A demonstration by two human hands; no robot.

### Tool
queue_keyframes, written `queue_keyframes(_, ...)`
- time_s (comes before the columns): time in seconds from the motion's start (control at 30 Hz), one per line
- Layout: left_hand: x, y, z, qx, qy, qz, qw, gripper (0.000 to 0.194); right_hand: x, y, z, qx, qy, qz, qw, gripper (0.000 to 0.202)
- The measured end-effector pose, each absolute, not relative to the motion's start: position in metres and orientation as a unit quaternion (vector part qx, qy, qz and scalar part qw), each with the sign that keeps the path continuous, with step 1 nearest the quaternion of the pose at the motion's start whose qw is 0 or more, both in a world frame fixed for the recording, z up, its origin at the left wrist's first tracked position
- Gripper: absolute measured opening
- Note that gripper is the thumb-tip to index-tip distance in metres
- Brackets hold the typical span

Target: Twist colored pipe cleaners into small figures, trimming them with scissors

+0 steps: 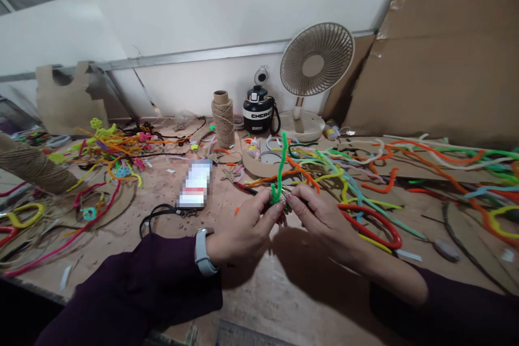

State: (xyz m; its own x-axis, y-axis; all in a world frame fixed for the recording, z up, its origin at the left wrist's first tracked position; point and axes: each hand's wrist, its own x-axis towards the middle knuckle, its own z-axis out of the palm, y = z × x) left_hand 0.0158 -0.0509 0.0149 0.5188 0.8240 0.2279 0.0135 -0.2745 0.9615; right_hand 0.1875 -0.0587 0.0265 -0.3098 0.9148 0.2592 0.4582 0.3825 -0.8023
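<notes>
Both my hands meet over the middle of the table around a green pipe cleaner. One length of it sticks straight up, while its lower part is bent into small loops between my fingers. My left hand is closed, with thumb and fingers pinching the bent part. Close against it, my right hand pinches the same green piece at its right side. My fingertips hide much of the lower part. Just behind my hands, a dark-tipped tool with red handles lies partly covered.
Loose coloured pipe cleaners spread across the right. Red-handled scissors lie beside my right forearm. A phone lies left of my hands. Behind stand a twine spool, a black bottle and a fan. A metal ruler lies in front.
</notes>
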Motion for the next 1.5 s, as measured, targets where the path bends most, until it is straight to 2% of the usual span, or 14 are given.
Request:
queue_keyframes(0.27, 0.011, -0.042, 0.02, 0.674, 0.23, 0.294, 0.637, 0.036, 0.199, -0.048, 0.019, -0.415, -0.806, 0.288, 0.309, 0.036)
queue_keyframes(0.37, 0.011, -0.04, 0.017, 0.653, 0.232, 0.296, 0.658, 0.035, 0.199, -0.049, 0.024, -0.421, -0.795, 0.309, 0.309, 0.034)
queue_keyframes(0.5, 0.011, -0.041, 0.016, 0.668, 0.244, 0.307, 0.632, 0.031, 0.201, -0.05, 0.028, -0.432, -0.75, 0.349, 0.36, 0.029)
queue_keyframes(0.67, 0.013, -0.047, 0.021, 0.708, 0.255, 0.26, 0.605, 0.036, 0.199, -0.05, 0.027, -0.448, -0.669, 0.438, 0.4, 0.031)
queue_keyframes(0.87, 0.011, -0.047, 0.017, 0.682, 0.251, 0.297, 0.62, 0.031, 0.191, -0.049, 0.025, -0.446, -0.518, 0.562, 0.465, 0.029)
queue_keyframes(1.1, 0.003, -0.048, 0.017, 0.769, 0.228, 0.347, 0.487, 0.026, 0.186, -0.047, 0.018, -0.427, -0.455, 0.688, 0.371, 0.029)
queue_keyframes(1.33, 0.01, -0.057, 0.015, 0.714, 0.243, 0.328, 0.569, 0.036, 0.178, -0.053, 0.005, -0.348, -0.468, 0.748, 0.315, 0.032)
queue_keyframes(1.4, 0.011, -0.056, 0.013, 0.698, 0.248, 0.332, 0.584, 0.036, 0.178, -0.053, 0.003, -0.356, -0.458, 0.746, 0.327, 0.036)
queue_keyframes(1.5, 0.012, -0.051, 0.01, 0.662, 0.278, 0.367, 0.591, 0.032, 0.182, -0.053, 0.006, -0.4, -0.485, 0.673, 0.389, 0.045)
